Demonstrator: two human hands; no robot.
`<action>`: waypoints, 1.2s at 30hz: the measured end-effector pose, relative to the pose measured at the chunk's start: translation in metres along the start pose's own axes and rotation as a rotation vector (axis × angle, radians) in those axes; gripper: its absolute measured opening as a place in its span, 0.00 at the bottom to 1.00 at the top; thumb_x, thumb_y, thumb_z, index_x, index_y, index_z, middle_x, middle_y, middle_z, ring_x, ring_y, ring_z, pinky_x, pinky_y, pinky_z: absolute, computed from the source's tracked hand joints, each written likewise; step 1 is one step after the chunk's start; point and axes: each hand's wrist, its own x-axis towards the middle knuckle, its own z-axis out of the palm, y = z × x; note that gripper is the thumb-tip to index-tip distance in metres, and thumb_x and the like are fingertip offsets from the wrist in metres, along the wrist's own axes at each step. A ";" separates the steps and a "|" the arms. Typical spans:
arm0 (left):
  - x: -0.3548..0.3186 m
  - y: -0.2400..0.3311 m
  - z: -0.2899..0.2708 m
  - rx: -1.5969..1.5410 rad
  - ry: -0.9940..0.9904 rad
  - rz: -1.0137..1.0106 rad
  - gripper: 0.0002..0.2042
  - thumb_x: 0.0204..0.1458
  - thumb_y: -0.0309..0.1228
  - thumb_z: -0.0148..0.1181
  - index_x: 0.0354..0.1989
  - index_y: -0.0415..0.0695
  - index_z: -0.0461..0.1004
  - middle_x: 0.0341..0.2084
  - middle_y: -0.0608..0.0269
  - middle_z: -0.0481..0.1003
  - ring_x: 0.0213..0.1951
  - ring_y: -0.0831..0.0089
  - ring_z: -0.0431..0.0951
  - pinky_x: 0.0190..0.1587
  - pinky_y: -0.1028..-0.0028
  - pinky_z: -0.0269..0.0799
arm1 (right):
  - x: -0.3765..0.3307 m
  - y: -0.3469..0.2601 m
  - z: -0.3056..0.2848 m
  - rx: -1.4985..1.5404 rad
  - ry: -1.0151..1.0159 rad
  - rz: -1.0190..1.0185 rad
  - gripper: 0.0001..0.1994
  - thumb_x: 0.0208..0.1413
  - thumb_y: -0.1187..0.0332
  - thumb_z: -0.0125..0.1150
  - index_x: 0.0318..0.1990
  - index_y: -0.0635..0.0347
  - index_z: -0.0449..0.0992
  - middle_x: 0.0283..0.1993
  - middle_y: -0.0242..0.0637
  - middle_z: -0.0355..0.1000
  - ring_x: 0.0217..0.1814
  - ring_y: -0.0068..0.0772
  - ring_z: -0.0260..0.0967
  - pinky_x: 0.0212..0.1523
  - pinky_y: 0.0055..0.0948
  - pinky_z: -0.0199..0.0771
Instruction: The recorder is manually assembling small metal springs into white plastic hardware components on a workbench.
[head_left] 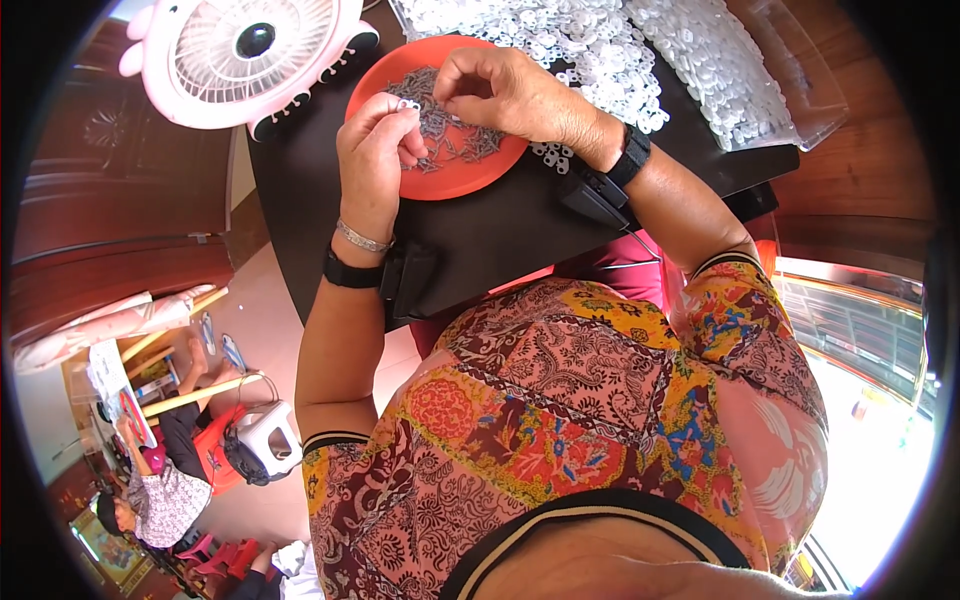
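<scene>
Table: the dark table [470, 235] fills the upper middle of the frame, and everything below stands or lies on it, or is held above it.
Fan: a pink and white fan [255, 38] is in the upper left of the frame, near the plate.
Clear container: the clear container [822, 108] in the upper right is filled with many small white pieces, closely packed.
White heap: at the top centre, a loose white heap [600, 85] of similar flat pieces spreads beside this container; a few lie near the plate's right side.
Plate: the round orange-red plate [455, 188], upper centre, holds many slim grey pins [450, 150], lying in all directions.
Right hand: the right hand [515, 95] is above the plate's right part, with thumb and forefinger bent toward each other; I cannot tell if the tips meet or hold something.
Left hand: the left hand [375, 140] is above the plate's left part, with thumb and forefinger together, clamped on one small piece.
Held piece: the white piece [408, 104] shows at these fingertips, over the plate, upper centre.
</scene>
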 end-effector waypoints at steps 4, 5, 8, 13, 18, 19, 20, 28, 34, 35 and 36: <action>0.000 0.000 0.000 0.002 -0.009 0.010 0.07 0.50 0.27 0.50 0.22 0.39 0.69 0.15 0.67 0.68 0.18 0.80 0.68 0.22 0.82 0.61 | 0.001 0.006 0.002 0.042 -0.021 -0.056 0.06 0.54 0.76 0.56 0.39 0.64 0.75 0.34 0.31 0.74 0.39 0.19 0.70 0.43 0.20 0.71; 0.000 0.000 0.000 0.002 -0.008 0.009 0.07 0.50 0.27 0.50 0.22 0.39 0.69 0.15 0.67 0.68 0.18 0.80 0.68 0.22 0.82 0.61 | 0.002 0.005 0.002 0.043 -0.022 -0.057 0.06 0.54 0.76 0.56 0.39 0.64 0.75 0.34 0.31 0.74 0.39 0.19 0.70 0.43 0.20 0.71; 0.000 0.001 0.001 0.007 -0.010 0.005 0.07 0.50 0.27 0.50 0.22 0.39 0.69 0.15 0.67 0.68 0.18 0.80 0.68 0.22 0.82 0.61 | 0.001 0.004 0.000 0.025 -0.040 -0.039 0.06 0.55 0.74 0.58 0.40 0.64 0.75 0.34 0.30 0.74 0.37 0.18 0.70 0.40 0.19 0.72; -0.001 0.000 0.001 0.005 -0.013 0.009 0.07 0.51 0.27 0.50 0.22 0.40 0.69 0.15 0.68 0.68 0.18 0.80 0.68 0.22 0.82 0.61 | 0.002 0.005 -0.002 0.279 -0.059 0.237 0.07 0.58 0.68 0.58 0.38 0.62 0.75 0.30 0.29 0.73 0.31 0.15 0.69 0.33 0.17 0.72; -0.002 0.004 0.004 0.014 -0.039 0.000 0.08 0.51 0.27 0.50 0.22 0.40 0.69 0.16 0.68 0.68 0.19 0.81 0.68 0.23 0.82 0.61 | 0.001 0.002 -0.003 0.245 -0.005 0.160 0.10 0.58 0.63 0.57 0.34 0.61 0.75 0.27 0.26 0.72 0.26 0.14 0.67 0.28 0.16 0.69; -0.002 0.005 0.004 0.012 -0.058 -0.002 0.08 0.51 0.27 0.49 0.22 0.40 0.69 0.16 0.68 0.68 0.19 0.81 0.68 0.23 0.82 0.61 | 0.001 0.002 -0.004 0.282 -0.010 0.146 0.11 0.59 0.62 0.56 0.34 0.61 0.75 0.26 0.26 0.71 0.26 0.14 0.67 0.28 0.15 0.69; -0.003 0.005 0.004 0.013 -0.059 -0.001 0.08 0.51 0.27 0.49 0.22 0.40 0.69 0.16 0.68 0.68 0.19 0.81 0.68 0.23 0.82 0.61 | 0.001 0.002 -0.003 0.283 -0.008 0.145 0.11 0.59 0.62 0.56 0.34 0.61 0.75 0.26 0.26 0.71 0.26 0.14 0.67 0.28 0.15 0.69; -0.007 0.006 0.006 0.040 -0.148 0.003 0.08 0.53 0.28 0.49 0.24 0.39 0.69 0.16 0.67 0.68 0.21 0.82 0.67 0.24 0.82 0.60 | -0.001 -0.006 -0.003 0.406 -0.064 0.121 0.11 0.61 0.63 0.53 0.37 0.61 0.75 0.28 0.26 0.71 0.30 0.15 0.67 0.32 0.16 0.69; -0.007 0.005 0.006 0.035 -0.150 0.003 0.08 0.53 0.29 0.49 0.26 0.38 0.70 0.17 0.67 0.68 0.21 0.81 0.67 0.24 0.82 0.61 | -0.003 -0.009 0.001 0.381 -0.047 0.120 0.09 0.61 0.65 0.53 0.39 0.61 0.74 0.29 0.26 0.71 0.31 0.14 0.67 0.33 0.16 0.70; -0.007 0.005 0.006 0.035 -0.150 0.003 0.08 0.53 0.29 0.49 0.26 0.38 0.70 0.17 0.67 0.68 0.21 0.81 0.67 0.24 0.82 0.61 | -0.003 -0.008 0.000 0.382 -0.047 0.120 0.09 0.61 0.65 0.53 0.39 0.61 0.74 0.29 0.26 0.71 0.31 0.14 0.67 0.33 0.16 0.70; -0.007 0.005 0.006 0.034 -0.149 0.007 0.08 0.53 0.29 0.49 0.26 0.38 0.70 0.17 0.67 0.68 0.21 0.81 0.67 0.24 0.82 0.61 | -0.003 -0.005 -0.001 0.389 -0.037 0.104 0.09 0.61 0.65 0.52 0.38 0.61 0.74 0.30 0.26 0.71 0.31 0.14 0.67 0.33 0.16 0.70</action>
